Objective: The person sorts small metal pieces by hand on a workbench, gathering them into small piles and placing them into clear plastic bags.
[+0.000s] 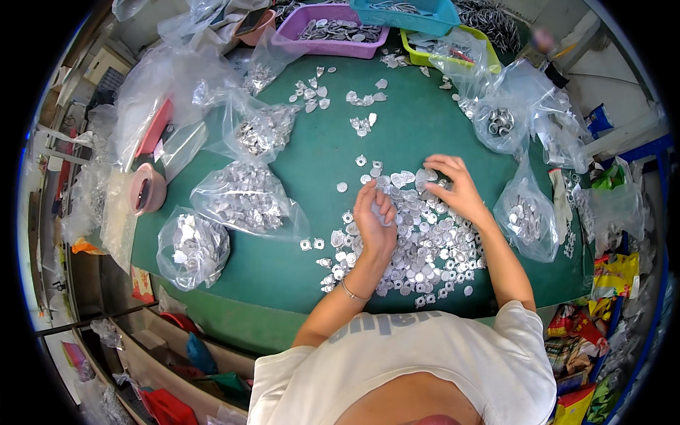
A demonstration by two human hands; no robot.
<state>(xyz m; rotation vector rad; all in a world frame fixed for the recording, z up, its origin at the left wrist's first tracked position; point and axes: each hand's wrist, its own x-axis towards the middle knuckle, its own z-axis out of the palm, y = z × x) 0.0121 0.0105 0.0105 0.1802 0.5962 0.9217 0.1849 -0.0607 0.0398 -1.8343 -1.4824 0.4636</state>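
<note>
A wide pile of small silver metal pieces (418,244), some round with scalloped edges and some ring-shaped with little tabs, lies spread in front of me. Over the pile's left part, my left hand (375,221) is curled with the palm turned up; something pale shows inside its fingers, too small to name. At the far edge of the pile, my right hand (459,185) has its thumb and fingers around a small silver disc (423,177). A few loose pieces (361,161) lie just beyond the left hand.
Clear plastic bags of metal pieces (244,198) stand on the green table (283,276) at left; another bag (525,216) sits at right. Small heaps (363,126) lie farther off. Purple (283,35), blue (446,20) and lime (489,53) baskets line the back.
</note>
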